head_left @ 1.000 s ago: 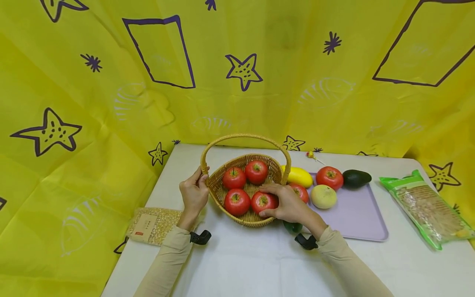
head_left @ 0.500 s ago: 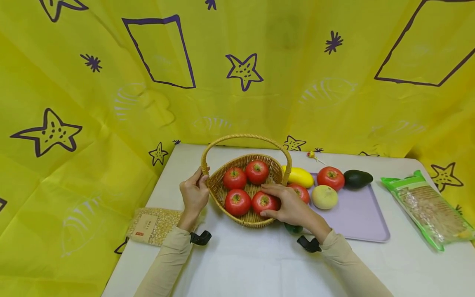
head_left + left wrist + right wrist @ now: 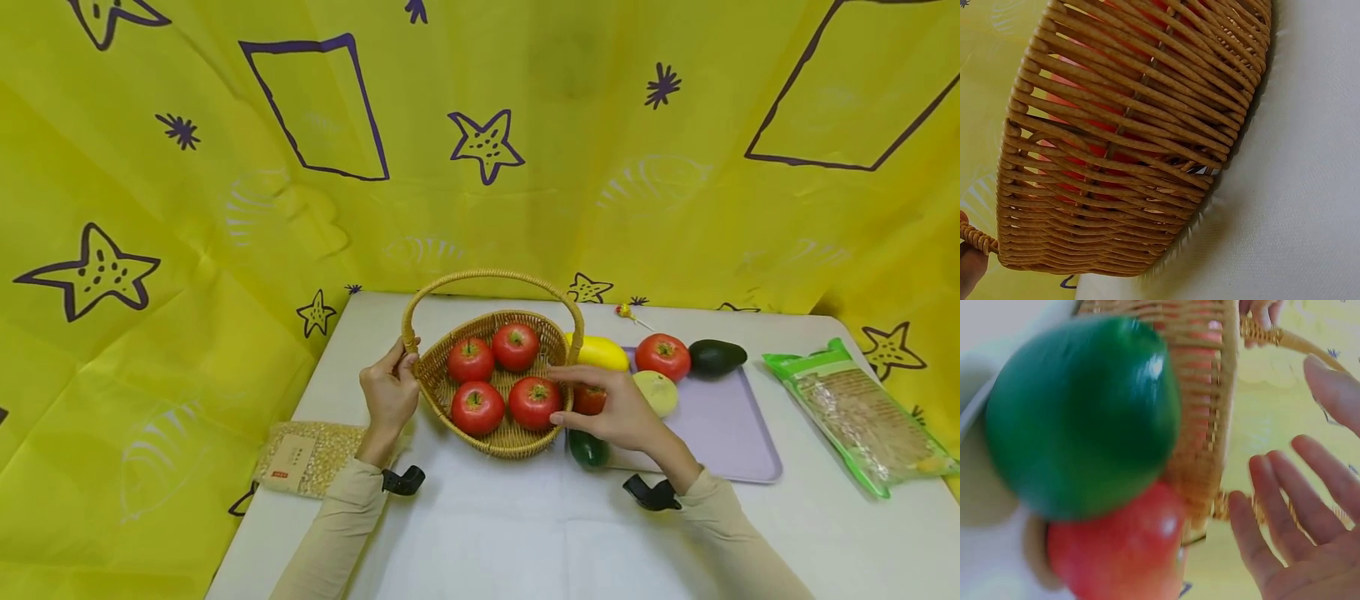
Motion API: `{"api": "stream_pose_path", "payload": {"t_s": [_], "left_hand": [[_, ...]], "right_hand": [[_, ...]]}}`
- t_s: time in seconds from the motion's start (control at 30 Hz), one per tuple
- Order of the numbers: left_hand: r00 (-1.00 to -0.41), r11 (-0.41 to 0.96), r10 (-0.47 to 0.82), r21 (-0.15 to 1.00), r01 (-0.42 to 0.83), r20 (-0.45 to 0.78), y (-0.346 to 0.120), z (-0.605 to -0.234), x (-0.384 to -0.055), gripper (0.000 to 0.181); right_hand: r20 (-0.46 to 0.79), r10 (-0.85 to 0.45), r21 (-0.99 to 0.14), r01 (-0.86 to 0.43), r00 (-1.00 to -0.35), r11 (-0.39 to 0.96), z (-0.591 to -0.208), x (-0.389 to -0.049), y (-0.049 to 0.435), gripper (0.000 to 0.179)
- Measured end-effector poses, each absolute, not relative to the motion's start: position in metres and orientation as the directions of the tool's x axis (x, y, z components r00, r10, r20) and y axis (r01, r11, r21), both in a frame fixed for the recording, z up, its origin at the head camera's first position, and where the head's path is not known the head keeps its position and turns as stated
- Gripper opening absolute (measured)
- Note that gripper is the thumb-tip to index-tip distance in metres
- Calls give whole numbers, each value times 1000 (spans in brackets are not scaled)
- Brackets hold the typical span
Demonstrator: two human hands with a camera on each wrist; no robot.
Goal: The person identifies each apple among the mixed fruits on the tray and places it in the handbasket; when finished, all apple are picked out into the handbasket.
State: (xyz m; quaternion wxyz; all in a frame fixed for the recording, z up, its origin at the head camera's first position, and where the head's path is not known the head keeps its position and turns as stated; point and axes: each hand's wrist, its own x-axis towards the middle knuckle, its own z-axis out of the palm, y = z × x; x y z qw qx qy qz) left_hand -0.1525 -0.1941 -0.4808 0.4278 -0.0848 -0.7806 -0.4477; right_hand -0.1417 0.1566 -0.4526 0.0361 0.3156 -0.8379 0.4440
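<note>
A wicker basket point(image 3: 510, 451) with a tall arched handle stands mid-table. Inside it lie several red apples, among them the front right apple point(image 3: 535, 403). My left hand point(image 3: 388, 393) grips the foot of the handle at the basket's left side. At the right rim, my right hand point(image 3: 617, 407) hovers with fingers spread and nothing in them, fingertips close to the front right apple. Outside the basket, under that hand, are another red apple point(image 3: 1122, 547) and a glossy dark green fruit point(image 3: 1085, 419). In the left wrist view, red shows through the basket's weave point(image 3: 1116, 125).
On the right, a lilac tray point(image 3: 723, 442) bears a red fruit point(image 3: 663, 357), a pale yellow round fruit point(image 3: 657, 393) and an avocado point(image 3: 717, 357). A yellow fruit point(image 3: 603, 353), lollipop point(image 3: 624, 311), green-edged packet point(image 3: 855, 412) and bag of kernels point(image 3: 315, 458) lie around.
My right hand has let go of the front right apple, leaving it in the basket, and has drawn back to the right with fingers opened. My left hand stays on the handle.
</note>
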Motion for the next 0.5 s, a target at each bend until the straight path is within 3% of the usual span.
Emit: {"api": "stream_pose_path", "payload": {"t_s": [0.27, 0.5], "left_hand": [[-632, 598, -244, 627, 499, 736, -196, -483, -153, 28], [-637, 600, -249, 632, 490, 730, -196, -482, -152, 30]], "right_hand": [[369, -383, -790, -503, -847, 351, -454, -145, 187, 58], [325, -346, -796, -452, -880, 403, -458, -149, 206, 83]]}}
